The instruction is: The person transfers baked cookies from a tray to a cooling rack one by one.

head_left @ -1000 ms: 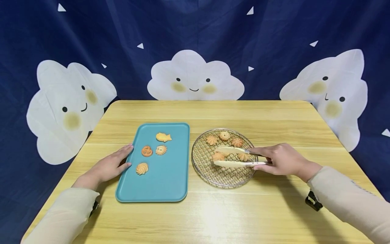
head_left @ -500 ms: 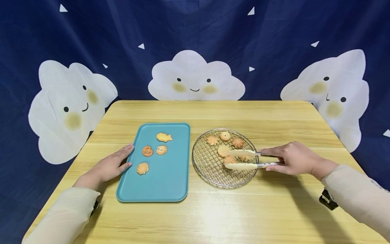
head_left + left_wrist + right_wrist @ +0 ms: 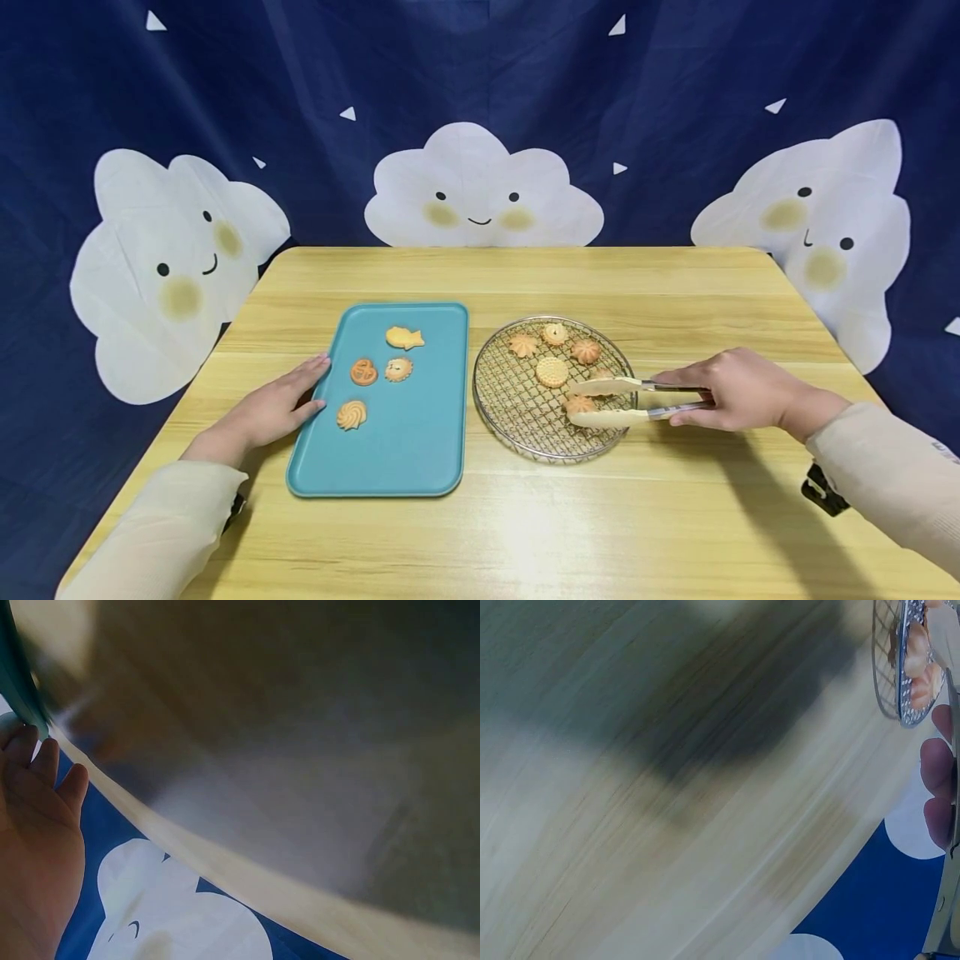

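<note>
My right hand (image 3: 750,390) grips a pair of tongs (image 3: 682,410) with pale tips. The tongs' arms stand apart, one tip on either side of a flower-shaped cookie (image 3: 580,405) on the round wire rack (image 3: 517,417). Whether both tips touch that cookie, I cannot tell. Another cookie (image 3: 602,377) is partly hidden behind the upper tip. At the left, my left hand (image 3: 258,415) touches the left rim of a blue tray (image 3: 405,454) with relaxed fingers. In the left wrist view, the fingertips (image 3: 46,757) meet the tray's edge.
On the tray lie a fish-shaped cookie (image 3: 405,337), a pretzel-like cookie (image 3: 363,372), a scalloped cookie (image 3: 398,369) and a swirl cookie (image 3: 351,415). Farther back on the rack are several cookies, among them a round waffled one (image 3: 552,372). A wooden table (image 3: 525,533) carries everything.
My right hand and the tongs have moved right and slightly nearer. The flower-shaped cookie has shifted right with the tips, leaving the round waffled cookie uncovered. My left hand stays put.
</note>
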{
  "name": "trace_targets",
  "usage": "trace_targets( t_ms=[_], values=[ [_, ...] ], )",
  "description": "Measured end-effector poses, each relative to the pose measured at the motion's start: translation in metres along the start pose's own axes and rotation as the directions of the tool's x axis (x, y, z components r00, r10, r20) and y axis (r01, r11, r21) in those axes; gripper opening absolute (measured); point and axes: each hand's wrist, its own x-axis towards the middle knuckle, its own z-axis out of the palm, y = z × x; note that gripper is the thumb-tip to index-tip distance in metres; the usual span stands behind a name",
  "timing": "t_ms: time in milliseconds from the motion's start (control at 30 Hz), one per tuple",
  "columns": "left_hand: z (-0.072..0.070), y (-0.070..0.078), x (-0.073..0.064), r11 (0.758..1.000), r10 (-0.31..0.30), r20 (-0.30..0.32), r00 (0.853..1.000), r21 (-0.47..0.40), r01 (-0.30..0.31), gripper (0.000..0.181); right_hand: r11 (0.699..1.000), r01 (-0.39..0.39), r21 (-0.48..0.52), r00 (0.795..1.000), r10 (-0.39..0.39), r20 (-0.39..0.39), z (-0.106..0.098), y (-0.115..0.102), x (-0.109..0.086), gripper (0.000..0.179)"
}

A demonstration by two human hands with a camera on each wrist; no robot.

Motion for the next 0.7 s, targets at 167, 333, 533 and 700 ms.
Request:
trace_targets(
  t_ms=[167,333,533,700],
  values=[
    [0.0004,-0.0002,0.0004,1.0,0.001,-0.002,1.0,-0.003,-0.001,0.069,1.0,-0.009,-0.011,1.0,0.009,0.018,0.0001,0.0009,-0.0014,0.049],
    [-0.0006,0.0013,0.0003,1.0,-0.001,0.0,1.0,-0.005,0.001,0.069,1.0,-0.014,-0.006,1.0,0.014,0.027,0.0004,0.001,-0.0021,0.05],
    [-0.0021,0.0027,0.0004,1.0,-0.004,0.002,1.0,-0.005,0.004,0.068,1.0,-0.017,-0.003,1.0,0.017,0.015,-0.0001,0.0018,-0.0027,0.052],
    [-0.0024,0.0027,0.0009,1.0,0.003,-0.007,1.0,0.0,-0.003,0.067,1.0,-0.022,0.006,1.0,0.023,-0.001,-0.0013,0.0028,-0.0024,0.056]
  ],
)
